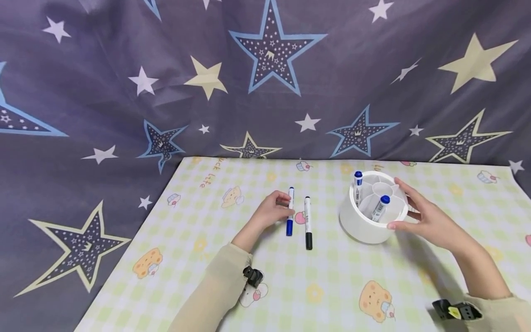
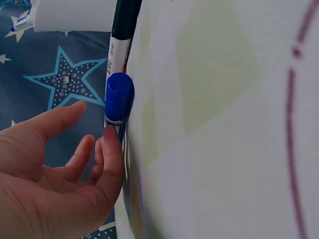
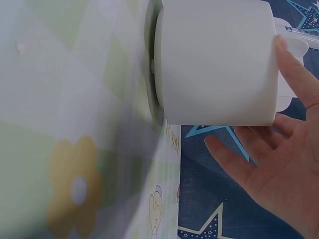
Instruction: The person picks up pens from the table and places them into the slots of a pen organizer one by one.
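A white marker with blue ends (image 1: 289, 223) lies on the table by my left hand (image 1: 271, 210). In the left wrist view, a fingertip touches its blue end (image 2: 119, 97), while the thumb stands apart. To its right lies a black-capped marker (image 1: 308, 221). My right hand (image 1: 431, 221) holds a round white pen holder (image 1: 361, 229) at its right side. The thumb (image 3: 296, 67) lies on its rim, and other fingers reach behind it, partly hidden. Two markers with blue tops, one upright (image 1: 358, 184) and one leaning (image 1: 380, 208), stand in its compartments.
A checked cloth with cartoon prints (image 1: 257, 318) covers the table. Behind the table's back edge hangs a dark curtain with stars (image 1: 265, 110). Black devices are strapped at the left wrist (image 1: 253, 276) and right wrist (image 1: 456, 311).
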### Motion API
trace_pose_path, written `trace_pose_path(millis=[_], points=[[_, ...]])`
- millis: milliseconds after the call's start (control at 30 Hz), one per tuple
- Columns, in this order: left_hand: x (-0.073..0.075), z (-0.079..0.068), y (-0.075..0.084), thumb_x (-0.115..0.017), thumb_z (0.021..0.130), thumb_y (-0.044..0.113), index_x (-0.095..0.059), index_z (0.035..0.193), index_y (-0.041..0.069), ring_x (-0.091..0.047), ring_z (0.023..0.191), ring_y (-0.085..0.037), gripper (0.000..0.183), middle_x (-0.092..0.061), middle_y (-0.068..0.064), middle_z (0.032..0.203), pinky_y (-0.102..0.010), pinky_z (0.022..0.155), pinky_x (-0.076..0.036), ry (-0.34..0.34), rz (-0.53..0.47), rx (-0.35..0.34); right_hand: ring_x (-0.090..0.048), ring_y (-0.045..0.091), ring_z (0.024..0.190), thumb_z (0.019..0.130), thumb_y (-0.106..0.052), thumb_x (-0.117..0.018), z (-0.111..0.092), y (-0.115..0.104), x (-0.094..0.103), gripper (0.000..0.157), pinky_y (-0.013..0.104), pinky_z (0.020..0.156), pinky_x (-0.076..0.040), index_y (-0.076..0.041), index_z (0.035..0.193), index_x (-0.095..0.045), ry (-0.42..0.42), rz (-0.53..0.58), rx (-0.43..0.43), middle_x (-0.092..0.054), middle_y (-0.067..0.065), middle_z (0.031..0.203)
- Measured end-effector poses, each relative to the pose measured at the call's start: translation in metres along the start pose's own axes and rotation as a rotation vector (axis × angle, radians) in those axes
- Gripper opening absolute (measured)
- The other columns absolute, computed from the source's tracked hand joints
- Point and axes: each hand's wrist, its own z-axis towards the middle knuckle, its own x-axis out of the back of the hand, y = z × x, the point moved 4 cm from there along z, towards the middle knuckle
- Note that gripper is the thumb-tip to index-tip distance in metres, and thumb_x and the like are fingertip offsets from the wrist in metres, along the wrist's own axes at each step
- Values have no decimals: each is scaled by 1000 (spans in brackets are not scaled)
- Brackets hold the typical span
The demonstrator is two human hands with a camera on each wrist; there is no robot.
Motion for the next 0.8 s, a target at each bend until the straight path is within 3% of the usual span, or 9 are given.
trace_pose_path(millis=[267, 533, 667, 800], points=[[-3, 8, 1, -77, 84, 10, -57, 117, 4, -62, 77, -16, 39, -65, -13, 110, -24, 67, -58, 10, 185, 45, -30, -31, 116, 83, -7, -79, 0, 1, -1, 105, -7, 89, -37, -16, 161, -10, -4, -1, -4, -23, 34, 158], [-6, 11, 13, -78, 85, 14, -53, 121, 6, -63, 62, -12, 45, -71, -9, 106, -22, 60, -52, 38, 404, 52, -31, -31, 116, 83, -6, -79, 1, 0, 0, 104, -7, 89, -36, -13, 161, -10, -4, 4, 12, -25, 35, 157], [-7, 8, 14, -75, 84, 11, -50, 123, 6, -63, 59, -13, 46, -73, -9, 104, -22, 59, -48, 30, 427, 61, -30, -31, 117, 83, -6, -79, -1, 0, -2, 105, -7, 89, -36, -14, 161, -10, -7, 4, 5, -24, 35, 157], [-5, 8, 15, -74, 84, 9, -50, 124, 5, -63, 62, -15, 47, -71, -10, 106, -23, 59, -52, 23, 368, 48, -30, -31, 117, 82, -6, -79, 0, -1, 0, 105, -7, 89, -36, -17, 161, -11, 0, -4, 10, -24, 33, 158]])
